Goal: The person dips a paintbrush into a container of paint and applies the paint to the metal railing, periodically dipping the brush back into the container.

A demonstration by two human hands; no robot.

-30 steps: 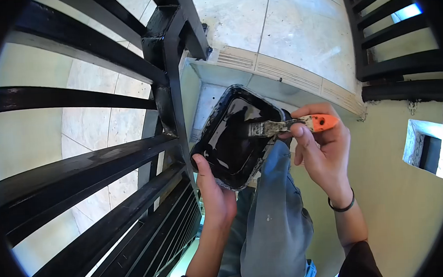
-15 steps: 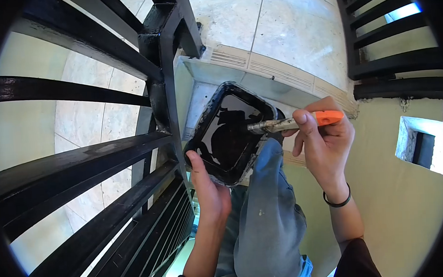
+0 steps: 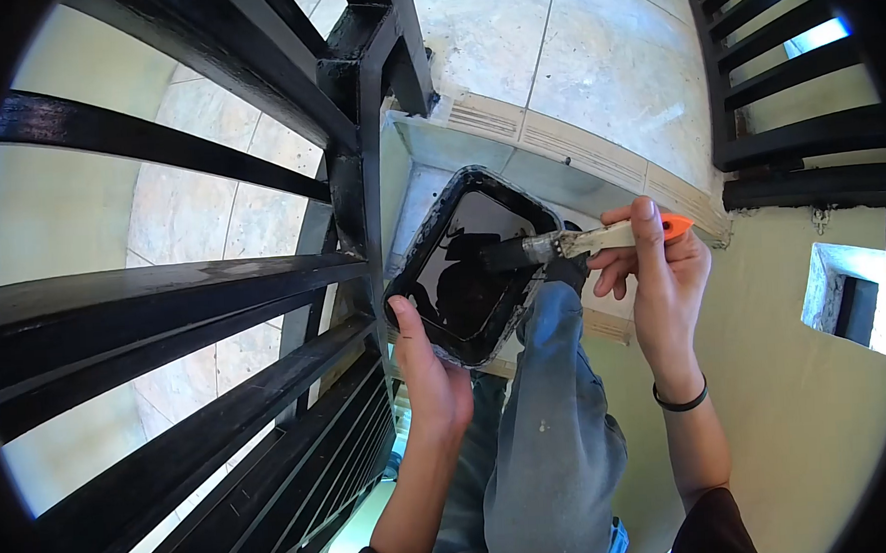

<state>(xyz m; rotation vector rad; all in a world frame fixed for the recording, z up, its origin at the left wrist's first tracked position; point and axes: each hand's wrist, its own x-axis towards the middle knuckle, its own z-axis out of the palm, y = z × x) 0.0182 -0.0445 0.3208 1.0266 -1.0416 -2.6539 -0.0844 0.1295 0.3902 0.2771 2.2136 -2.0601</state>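
A rectangular paint tub point(image 3: 552, 207) with a paint-smeared rim holds glossy black paint point(image 3: 469, 285). My left hand point(image 3: 430, 372) grips its near left corner, thumb over the rim and the other fingers hidden beneath. Between the thumb and fingers of my right hand point(image 3: 663, 275) is a paintbrush point(image 3: 596, 239) with a pale, stained handle and an orange end. Its dark bristles point left over the tub, above the paint or touching it; I cannot tell which. A dark band circles my right wrist.
Black metal railing point(image 3: 163, 281) fills the left side, its post point(image 3: 348, 181) close to the tub. Tiled steps point(image 3: 612, 57) rise ahead. More black railing point(image 3: 793, 78) stands at upper right, above a small wall opening point(image 3: 850, 300). My jeans-clad knee point(image 3: 545, 411) is below the tub.
The brush has turned in my right hand and its dark bristles now show over the tub. The tub, hands and surroundings sit slightly further right in view.
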